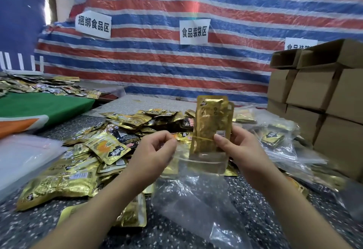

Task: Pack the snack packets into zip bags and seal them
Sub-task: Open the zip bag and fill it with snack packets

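Above the speckled table (pixel 255 219), both hands pinching: left hand (pixel 155 150) zip bag (pixel 196 189), right hand (pixel 238 146) snack packet (pixel 213 123).

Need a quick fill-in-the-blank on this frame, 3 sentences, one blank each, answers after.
1. The right hand holds a stack of gold snack packets standing ____ over the mouth of the clear zip bag.
2. The left hand pinches the zip bag's ____ edge.
3. The cardboard boxes are stacked on the person's ____ side.

Missing words: upright; top; right
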A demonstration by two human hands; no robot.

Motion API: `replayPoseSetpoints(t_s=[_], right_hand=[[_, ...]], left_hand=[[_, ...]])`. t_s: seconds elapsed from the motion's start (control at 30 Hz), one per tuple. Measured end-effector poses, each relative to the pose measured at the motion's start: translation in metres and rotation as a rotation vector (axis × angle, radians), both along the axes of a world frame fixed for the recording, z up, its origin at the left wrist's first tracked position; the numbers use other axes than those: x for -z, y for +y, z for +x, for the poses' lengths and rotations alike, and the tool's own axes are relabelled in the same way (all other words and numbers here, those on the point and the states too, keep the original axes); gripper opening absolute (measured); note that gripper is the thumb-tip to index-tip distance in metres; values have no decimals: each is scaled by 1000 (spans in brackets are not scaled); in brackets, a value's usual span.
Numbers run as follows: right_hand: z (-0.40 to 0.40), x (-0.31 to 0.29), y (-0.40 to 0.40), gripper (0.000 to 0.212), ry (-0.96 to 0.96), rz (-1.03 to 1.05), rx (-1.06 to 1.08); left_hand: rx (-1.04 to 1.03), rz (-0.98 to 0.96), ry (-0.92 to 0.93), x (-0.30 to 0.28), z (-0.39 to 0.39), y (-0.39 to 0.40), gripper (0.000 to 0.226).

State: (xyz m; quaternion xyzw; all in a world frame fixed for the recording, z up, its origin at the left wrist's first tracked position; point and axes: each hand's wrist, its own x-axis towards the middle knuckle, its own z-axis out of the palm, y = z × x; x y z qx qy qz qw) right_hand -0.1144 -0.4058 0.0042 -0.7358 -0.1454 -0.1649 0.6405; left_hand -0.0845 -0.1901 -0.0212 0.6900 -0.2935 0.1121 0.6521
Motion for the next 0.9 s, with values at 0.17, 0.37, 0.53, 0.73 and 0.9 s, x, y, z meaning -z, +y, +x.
replayPoseSetpoints(t_s=[0.17, 0.37, 0.53, 0.73, 0.9], right_hand=[[-8, -1, -5, 15, -29, -241, -9], [-8, 3, -3, 22, -82, -321, 68], [-6, 1, -5, 19, -8, -67, 79], [-13, -3, -7, 18, 69, -328, 1], [-20, -4, 1, 21, 118, -661, -2]], left_hand=[[-41, 50, 23, 2, 1, 0, 32], [-8, -64, 122, -1, 2, 0, 21], [-4, -53, 196, -2, 1, -3, 42], [-96, -37, 151, -1, 0, -2, 32], [-48, -15, 97, -1, -6, -5, 32]])
